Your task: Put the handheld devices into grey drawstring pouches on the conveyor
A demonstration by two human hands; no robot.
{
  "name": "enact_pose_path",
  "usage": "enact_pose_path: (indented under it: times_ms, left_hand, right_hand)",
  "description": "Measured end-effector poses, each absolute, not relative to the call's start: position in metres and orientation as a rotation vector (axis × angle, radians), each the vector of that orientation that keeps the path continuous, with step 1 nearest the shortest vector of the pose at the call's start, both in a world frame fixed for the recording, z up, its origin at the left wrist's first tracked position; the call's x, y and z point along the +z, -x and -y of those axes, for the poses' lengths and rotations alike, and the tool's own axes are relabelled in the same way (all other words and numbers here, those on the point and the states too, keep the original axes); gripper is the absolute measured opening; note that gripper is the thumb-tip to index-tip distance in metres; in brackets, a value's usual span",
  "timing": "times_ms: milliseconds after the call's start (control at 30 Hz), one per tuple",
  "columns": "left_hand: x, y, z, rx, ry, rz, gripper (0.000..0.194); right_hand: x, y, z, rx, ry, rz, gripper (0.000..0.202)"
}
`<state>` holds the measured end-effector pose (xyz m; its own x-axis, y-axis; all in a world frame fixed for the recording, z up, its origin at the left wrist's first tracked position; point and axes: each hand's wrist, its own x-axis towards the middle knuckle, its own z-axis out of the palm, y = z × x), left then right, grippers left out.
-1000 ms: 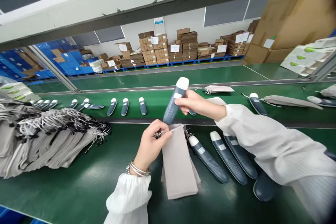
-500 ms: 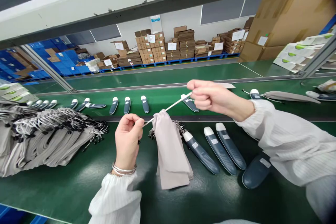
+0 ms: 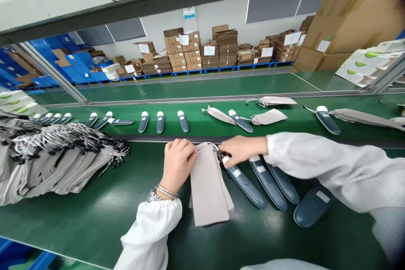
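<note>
Flat grey drawstring bags [image 3: 210, 190] lie stacked on the green table in front of me. My left hand [image 3: 179, 160] has its fingers curled at the top left corner of the upper bag; whether it pinches the cloth is hidden. My right hand [image 3: 240, 149] reaches over the white end of the nearest dark blue handheld device [image 3: 248, 187], beside the bag cords, its fingertips blurred. Next to that device are two similar ones [image 3: 268, 183] and a wider dark blue piece [image 3: 312, 206].
A large pile of grey bags [image 3: 57, 164] covers the table's left side. On the belt [image 3: 161, 141] behind lie several devices [image 3: 160, 122] and filled bags [image 3: 268, 117]. A metal frame beam [image 3: 126, 8] crosses above; cartons [image 3: 183, 52] stand beyond.
Both hands have let go of the stretched white cord and come down to the table. The upper bag now lies flat instead of gathered at its top. Belt items have shifted right.
</note>
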<state>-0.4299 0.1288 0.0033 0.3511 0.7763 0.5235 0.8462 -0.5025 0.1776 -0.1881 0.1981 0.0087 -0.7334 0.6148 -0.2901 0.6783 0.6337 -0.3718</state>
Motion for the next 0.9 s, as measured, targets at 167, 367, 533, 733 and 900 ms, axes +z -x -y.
enact_pose_path:
  times_ms: [167, 367, 533, 733, 900]
  left_hand:
    - [0.017, 0.435, -0.118, -1.054, 2.768, 1.37, 0.016]
    - [0.031, 0.438, -0.102, -1.5, 2.905, 1.566, 0.017]
    - [0.038, 0.417, -0.106, -1.803, 2.828, 1.608, 0.015]
    - [0.045, 0.403, -0.109, -2.268, 2.397, 1.642, 0.014]
    - [0.038, 0.421, -0.11, -2.582, 2.151, 1.939, 0.02]
  right_hand:
    - [-0.004, 0.164, -0.176, -1.24, -1.176, -2.462, 0.03]
    - [0.074, 0.139, -0.199, -1.391, -1.853, -3.12, 0.029]
    - [0.113, 0.178, -0.185, -1.054, -1.607, -3.603, 0.025]
    - [0.072, 0.207, -0.162, -1.899, -1.013, -2.74, 0.045]
    - [0.085, 0.159, -0.156, -2.645, -1.171, -2.426, 0.024]
